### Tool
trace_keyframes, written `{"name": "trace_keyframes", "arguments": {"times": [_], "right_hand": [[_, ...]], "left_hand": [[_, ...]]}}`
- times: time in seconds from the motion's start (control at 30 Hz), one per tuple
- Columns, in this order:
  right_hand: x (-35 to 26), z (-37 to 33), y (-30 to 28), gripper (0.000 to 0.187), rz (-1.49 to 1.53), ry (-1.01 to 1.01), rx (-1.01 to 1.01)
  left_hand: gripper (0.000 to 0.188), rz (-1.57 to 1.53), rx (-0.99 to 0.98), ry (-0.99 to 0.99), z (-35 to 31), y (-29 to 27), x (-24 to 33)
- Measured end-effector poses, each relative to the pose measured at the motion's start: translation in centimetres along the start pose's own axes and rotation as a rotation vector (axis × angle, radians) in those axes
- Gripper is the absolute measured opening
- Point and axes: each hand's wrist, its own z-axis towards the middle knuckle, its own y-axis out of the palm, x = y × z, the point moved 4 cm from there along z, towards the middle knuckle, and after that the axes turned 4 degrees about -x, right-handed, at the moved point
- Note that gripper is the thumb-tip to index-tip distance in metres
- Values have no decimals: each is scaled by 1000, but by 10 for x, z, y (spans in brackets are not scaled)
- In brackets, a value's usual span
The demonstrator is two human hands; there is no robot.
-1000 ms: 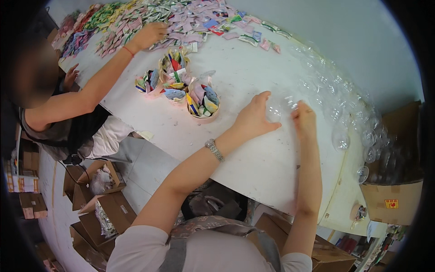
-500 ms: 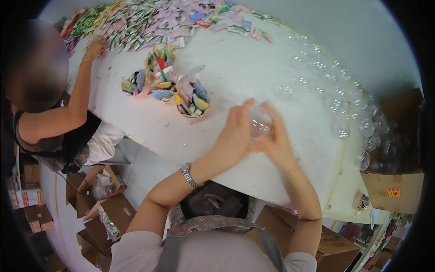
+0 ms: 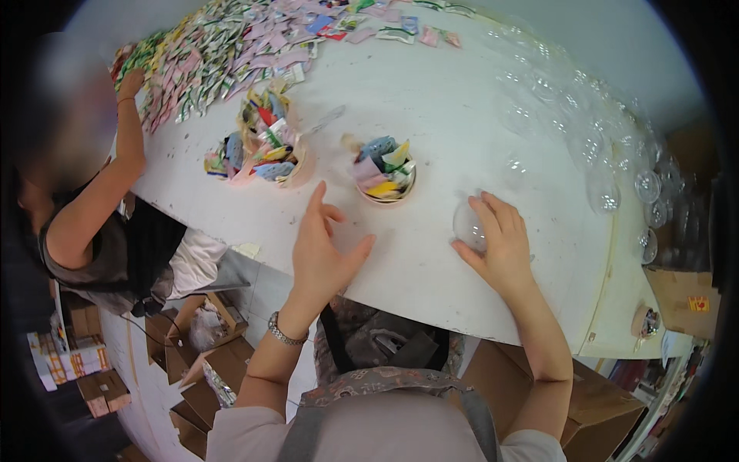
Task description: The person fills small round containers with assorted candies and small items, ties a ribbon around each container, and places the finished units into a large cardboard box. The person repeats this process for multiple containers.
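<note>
In my right hand (image 3: 500, 242) is a clear plastic dome (image 3: 466, 225), gripped at its side between thumb and fingers just above the white table. My left hand (image 3: 327, 250) is open over the table's near side, fingers apart, with nothing in it. A pale round tub (image 3: 389, 199) filled with small colourful packets (image 3: 379, 160) stands just beyond and between my hands. Left of it, similar tubs (image 3: 302, 171) heaped with packets (image 3: 269, 127) crowd together. Whether the dome is one half or a whole ball I cannot tell.
Many clear plastic domes (image 3: 589, 142) lie along the table's right edge, by a cardboard box (image 3: 681, 300). A large pile of packets (image 3: 223, 58) covers the far left, where a co-worker's hand (image 3: 131, 83) reaches. Open cardboard boxes (image 3: 223, 362) stand on the floor.
My hands have come apart; the left has let go of the clear dome and moved left, while the right keeps it. One filled tub now stands farther right, away from the others.
</note>
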Motion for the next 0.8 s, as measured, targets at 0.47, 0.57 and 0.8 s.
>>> {"name": "trace_keyframes", "arguments": {"times": [0.47,0.57,0.8], "right_hand": [[-29,-19,17,77,1271,164,150],[-33,-37,17,86,1256,79,194],[-58,-30,1,77,602,-287,239]], "left_hand": [[101,-147,-330,393,-10,71,47],[93,-477,-537,344,-28,72,42],[69,-197,-482,491,-24,57,41]]}}
